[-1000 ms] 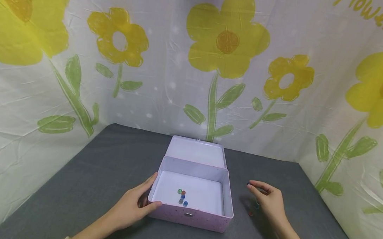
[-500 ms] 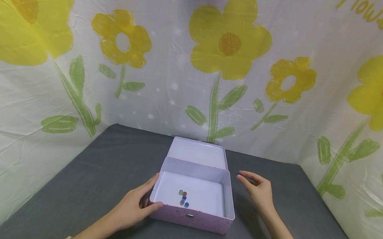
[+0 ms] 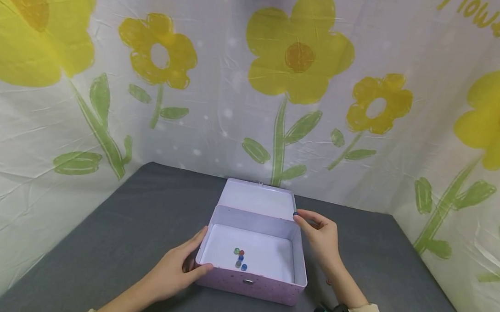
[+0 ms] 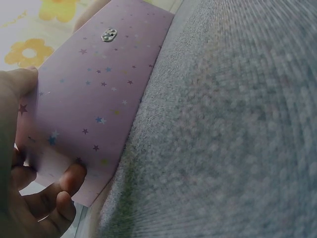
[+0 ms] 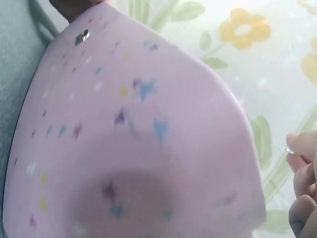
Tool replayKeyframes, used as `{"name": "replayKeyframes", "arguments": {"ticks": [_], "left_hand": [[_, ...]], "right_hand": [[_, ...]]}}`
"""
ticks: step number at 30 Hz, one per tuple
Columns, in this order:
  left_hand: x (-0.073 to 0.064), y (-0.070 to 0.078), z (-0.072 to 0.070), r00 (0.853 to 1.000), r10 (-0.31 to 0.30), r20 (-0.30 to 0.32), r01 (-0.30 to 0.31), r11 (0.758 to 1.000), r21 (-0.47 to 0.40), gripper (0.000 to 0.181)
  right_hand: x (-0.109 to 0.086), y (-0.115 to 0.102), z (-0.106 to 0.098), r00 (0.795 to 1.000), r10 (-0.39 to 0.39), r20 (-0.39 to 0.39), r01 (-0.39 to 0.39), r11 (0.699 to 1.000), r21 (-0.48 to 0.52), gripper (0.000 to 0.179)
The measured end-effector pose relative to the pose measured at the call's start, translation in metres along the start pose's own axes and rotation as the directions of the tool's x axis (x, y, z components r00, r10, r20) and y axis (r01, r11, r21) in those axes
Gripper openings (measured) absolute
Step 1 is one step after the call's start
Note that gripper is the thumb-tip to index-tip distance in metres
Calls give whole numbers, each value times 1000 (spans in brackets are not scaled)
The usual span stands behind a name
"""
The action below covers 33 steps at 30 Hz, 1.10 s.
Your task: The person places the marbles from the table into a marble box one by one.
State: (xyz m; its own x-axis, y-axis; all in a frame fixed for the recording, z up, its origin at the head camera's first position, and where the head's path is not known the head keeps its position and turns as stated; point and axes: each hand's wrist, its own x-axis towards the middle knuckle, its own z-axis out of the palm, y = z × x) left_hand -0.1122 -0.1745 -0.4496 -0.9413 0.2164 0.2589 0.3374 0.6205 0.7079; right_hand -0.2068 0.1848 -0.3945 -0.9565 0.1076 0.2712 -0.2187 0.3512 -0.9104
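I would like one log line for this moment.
left hand: holds box | right hand: pinches blue marble | lid: open | marbles: five inside box

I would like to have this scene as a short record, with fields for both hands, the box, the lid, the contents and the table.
Left hand: holds the box near its front left corner
Right hand: pinches a dark marble near the back right corner
Box: pink, star pattern, metal clasp in front
Lid: open, tipped back
Contents: green marble, red marble, grey marble, two blue marbles
Table: dark grey
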Motion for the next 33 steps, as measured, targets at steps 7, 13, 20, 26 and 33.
{"name": "replayKeyframes", "arguments": {"ticks": [7, 13, 20, 26, 33], "left_hand": [[0, 2, -1, 1000, -10, 8, 10, 1000, -4, 91], [0, 1, -1, 1000, 12, -5, -11, 1000, 23, 90], [0, -1, 0, 1000, 1, -1, -1, 1000, -1, 91], [1, -1, 0, 1000, -8, 14, 8, 999, -45, 92], [1, 0, -1, 1000, -7, 7, 7, 1000, -11, 92]], "right_hand": [[3, -10, 16, 1000, -13, 26, 11, 997, 81, 27], [8, -17, 31, 998, -44, 34, 39, 990, 134, 24], [9, -26, 50, 997, -47, 53, 38, 988, 153, 21], [9, -34, 63, 995, -70, 74, 57, 984, 168, 20], [9, -35, 69, 992, -72, 105, 54, 985, 163, 17]]}}
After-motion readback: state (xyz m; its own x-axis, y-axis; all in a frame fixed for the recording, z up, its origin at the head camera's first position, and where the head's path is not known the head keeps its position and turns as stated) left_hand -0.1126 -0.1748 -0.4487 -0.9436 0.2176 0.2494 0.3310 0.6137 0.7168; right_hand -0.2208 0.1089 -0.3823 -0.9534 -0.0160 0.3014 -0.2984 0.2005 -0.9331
